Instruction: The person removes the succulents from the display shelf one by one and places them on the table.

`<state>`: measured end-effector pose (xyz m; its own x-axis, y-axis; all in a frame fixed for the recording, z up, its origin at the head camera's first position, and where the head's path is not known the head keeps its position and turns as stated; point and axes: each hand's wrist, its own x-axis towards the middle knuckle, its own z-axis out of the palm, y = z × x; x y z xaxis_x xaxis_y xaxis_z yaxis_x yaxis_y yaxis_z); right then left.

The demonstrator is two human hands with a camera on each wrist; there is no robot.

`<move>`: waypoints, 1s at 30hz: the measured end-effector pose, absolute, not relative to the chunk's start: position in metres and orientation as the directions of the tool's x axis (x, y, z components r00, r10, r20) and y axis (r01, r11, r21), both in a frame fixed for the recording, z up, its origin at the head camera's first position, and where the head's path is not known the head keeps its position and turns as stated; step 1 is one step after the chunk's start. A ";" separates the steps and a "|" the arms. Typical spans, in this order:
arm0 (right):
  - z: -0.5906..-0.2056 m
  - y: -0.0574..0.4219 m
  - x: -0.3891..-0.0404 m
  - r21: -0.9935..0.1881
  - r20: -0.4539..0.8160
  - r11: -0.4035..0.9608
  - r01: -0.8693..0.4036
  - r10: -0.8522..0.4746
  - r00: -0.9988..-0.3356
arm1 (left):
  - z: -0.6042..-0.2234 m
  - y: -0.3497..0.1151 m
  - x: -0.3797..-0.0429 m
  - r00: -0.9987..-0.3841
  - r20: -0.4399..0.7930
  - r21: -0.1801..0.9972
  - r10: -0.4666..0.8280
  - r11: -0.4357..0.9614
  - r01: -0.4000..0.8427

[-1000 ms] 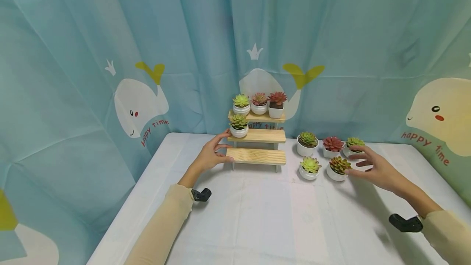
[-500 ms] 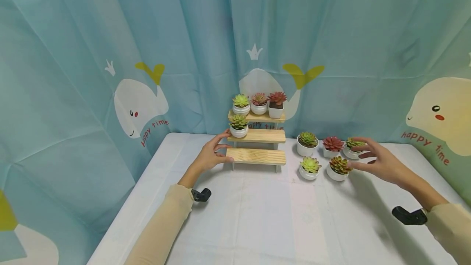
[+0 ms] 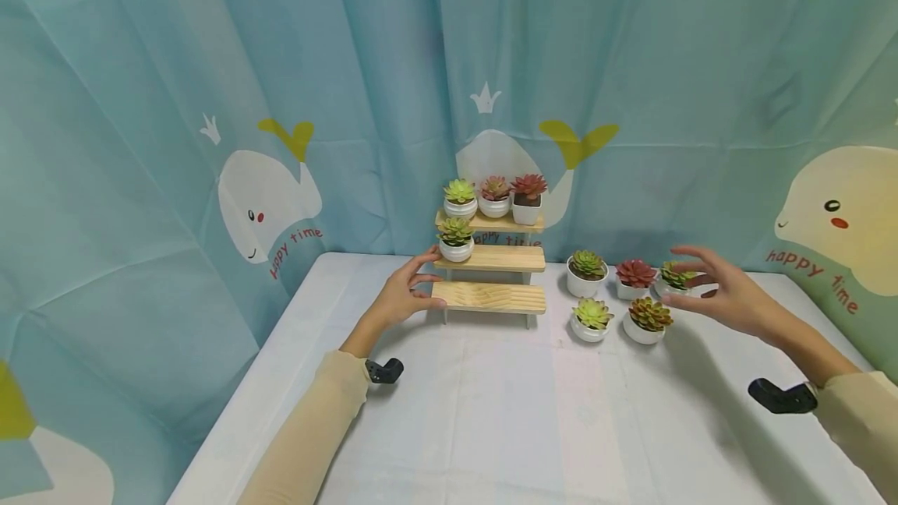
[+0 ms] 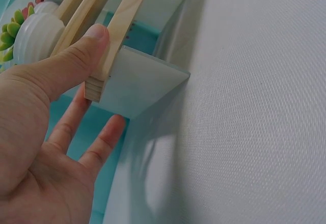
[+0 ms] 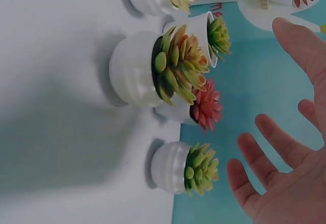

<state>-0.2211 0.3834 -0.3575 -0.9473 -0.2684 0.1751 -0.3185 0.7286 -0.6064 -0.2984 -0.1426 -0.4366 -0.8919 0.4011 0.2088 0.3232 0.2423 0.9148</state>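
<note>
At the far left, a pale blue curtain [image 3: 379, 61], printed with a white whale [image 3: 266, 201], hung behind a white bench [image 3: 519, 411]. The person's left hand [image 3: 403, 298] reached in from a cream sleeve [image 3: 309, 427] and pinched the left end of a wooden stand [image 3: 501, 259]; its thumb lay on the bottom step and its forefinger was at the end of the middle one. The stand had three steps and stood upright near the back of the bench. On the top step, left to right, were a lime plant [image 3: 460, 199], a pink plant [image 3: 494, 198] and a red plant [image 3: 528, 199], all in white pots. An olive plant [image 3: 456, 240] sat at the left end of the middle step. Right of the stand, five more potted plants stood on the bench: at the back, a dark-green plant [image 3: 585, 274], a crimson plant [image 3: 634, 279] and a light-green plant [image 5: 175, 167]; in front, a yellow-green plant [image 3: 591, 319] and a red-tipped plant [image 3: 645, 321]. Farther right, the right hand [image 3: 733, 298] hovered by the rightmost pots, fingers spread and thumb apart, holding nothing.
</note>
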 end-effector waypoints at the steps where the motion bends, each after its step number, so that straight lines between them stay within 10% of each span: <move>1: -0.357 0.383 -0.221 -0.605 0.175 0.729 -0.319 -0.269 -0.947 | -0.437 -0.143 -0.298 -0.892 0.208 0.915 0.401 0.242 0.322; 30: -0.323 0.307 -0.256 -0.639 0.163 0.663 -0.389 -0.378 -0.911 | -0.438 -0.143 -0.300 -0.893 0.204 0.912 0.401 0.253 0.322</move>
<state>-0.2562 0.3069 -0.3230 -0.9114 -0.3778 0.1632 -0.3894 0.6632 -0.6392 -0.3000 -0.1433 -0.4376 -0.8932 0.4006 0.2041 0.3219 0.2528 0.9124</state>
